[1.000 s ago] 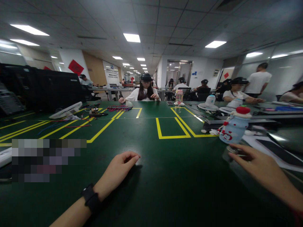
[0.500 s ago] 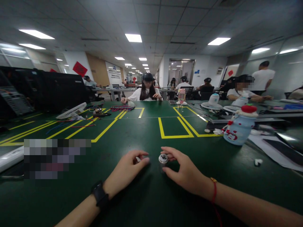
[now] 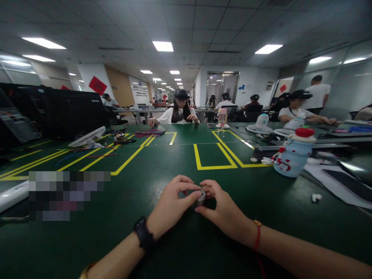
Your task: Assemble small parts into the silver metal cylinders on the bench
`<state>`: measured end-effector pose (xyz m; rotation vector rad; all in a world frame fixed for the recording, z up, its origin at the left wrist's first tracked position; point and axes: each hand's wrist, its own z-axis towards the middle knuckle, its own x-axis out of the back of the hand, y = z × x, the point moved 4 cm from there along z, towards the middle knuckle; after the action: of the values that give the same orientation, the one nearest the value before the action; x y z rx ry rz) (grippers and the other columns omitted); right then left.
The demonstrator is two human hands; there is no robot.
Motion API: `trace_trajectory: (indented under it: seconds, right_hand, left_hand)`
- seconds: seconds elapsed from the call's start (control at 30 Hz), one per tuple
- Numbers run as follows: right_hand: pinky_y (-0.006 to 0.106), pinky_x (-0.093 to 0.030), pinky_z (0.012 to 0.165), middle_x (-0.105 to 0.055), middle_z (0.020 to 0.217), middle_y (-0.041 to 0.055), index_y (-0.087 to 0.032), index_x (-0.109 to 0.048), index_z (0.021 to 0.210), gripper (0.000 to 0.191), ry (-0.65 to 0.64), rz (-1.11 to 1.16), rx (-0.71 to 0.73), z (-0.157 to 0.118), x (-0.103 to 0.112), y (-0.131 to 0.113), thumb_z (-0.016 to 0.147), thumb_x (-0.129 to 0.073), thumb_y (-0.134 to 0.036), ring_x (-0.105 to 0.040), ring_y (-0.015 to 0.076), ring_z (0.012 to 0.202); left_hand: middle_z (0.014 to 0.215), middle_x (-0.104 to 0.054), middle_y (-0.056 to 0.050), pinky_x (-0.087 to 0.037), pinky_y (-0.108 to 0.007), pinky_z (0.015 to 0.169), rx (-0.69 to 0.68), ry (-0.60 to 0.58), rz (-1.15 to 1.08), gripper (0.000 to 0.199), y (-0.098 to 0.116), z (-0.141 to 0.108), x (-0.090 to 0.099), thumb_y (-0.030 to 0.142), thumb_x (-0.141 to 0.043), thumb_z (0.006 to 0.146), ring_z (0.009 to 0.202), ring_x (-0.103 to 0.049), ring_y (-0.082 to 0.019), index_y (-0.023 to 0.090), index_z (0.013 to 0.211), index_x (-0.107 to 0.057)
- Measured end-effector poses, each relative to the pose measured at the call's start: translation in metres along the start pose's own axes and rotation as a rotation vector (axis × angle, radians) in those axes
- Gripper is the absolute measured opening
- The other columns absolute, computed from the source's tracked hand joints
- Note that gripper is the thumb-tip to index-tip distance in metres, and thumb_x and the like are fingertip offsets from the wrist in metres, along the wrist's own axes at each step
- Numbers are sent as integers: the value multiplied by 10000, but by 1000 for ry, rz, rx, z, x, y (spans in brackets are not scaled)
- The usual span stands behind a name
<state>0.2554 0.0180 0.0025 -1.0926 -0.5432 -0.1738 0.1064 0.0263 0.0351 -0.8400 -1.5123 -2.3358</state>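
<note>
A small round silvery part [image 3: 201, 196] sits between my two hands just above the green table [image 3: 180, 162]. My right hand [image 3: 222, 211] pinches it from the right with thumb and fingers. My left hand [image 3: 171, 205], with a black watch on the wrist, closes its fingertips on the same part from the left. Fingers hide most of the part, so its shape is unclear.
A blue bottle with a red cap [image 3: 293, 155] stands at the right, near papers and a small white earbud [image 3: 315, 198]. Yellow tape lines [image 3: 213, 161] mark the table. Desk fans, coloured wires [image 3: 149, 133] and black monitors lie further off. Several people sit at the far side.
My right hand came in from the bottle at the right, carrying the small round part to the middle. My left hand moved over and now grips it too.
</note>
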Motion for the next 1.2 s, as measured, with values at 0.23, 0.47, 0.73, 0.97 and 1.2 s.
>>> trace_trajectory:
  seconds: [0.23,0.47,0.73,0.97,1.2]
  right_hand:
    - [343,-462,863,-596,1049,46,-221,-412,1179,531,36,-75,7,-2,4,-2,696,-625,-162,-578,160,954]
    - [360,-447,910,-546,1183,46,-252,-458,1204,512,26,-189,69,-4,1,-1,716,-599,-185,-548,175,1030]
    - [360,-457,870,-584,1118,57,-231,-501,1142,387,290,-468,3,-22,81,9,776,-549,-346,-565,192,1005]
    - [391,-481,692,-612,994,116,-173,-493,1126,508,450,-885,-339,-81,209,83,737,-526,-497,-612,255,828]
    - [538,-304,898,-422,1317,201,-154,-430,1279,622,505,-1264,-36,-66,154,48,773,-480,-514,-383,384,1176]
  left_hand:
    - [933,-575,-34,-423,-294,711,21,103,24,263,-17,-1,19,427,-554,818,817,-550,-185,248,915,-721]
    - [1064,-603,-30,-371,-397,851,18,-110,274,188,-45,-13,3,437,-598,773,974,-507,-260,361,877,-735]
    - [1082,-632,-55,-416,-323,810,235,-61,-73,411,-49,-18,40,479,-488,832,939,-575,-216,258,1157,-612]
    - [1012,-654,-73,-421,-332,800,417,-26,-207,488,-63,-27,56,522,-502,802,909,-586,-228,187,1139,-612]
    - [968,-677,-51,-427,-324,762,369,-46,-70,425,-62,-24,42,511,-455,829,900,-599,-237,205,1058,-640]
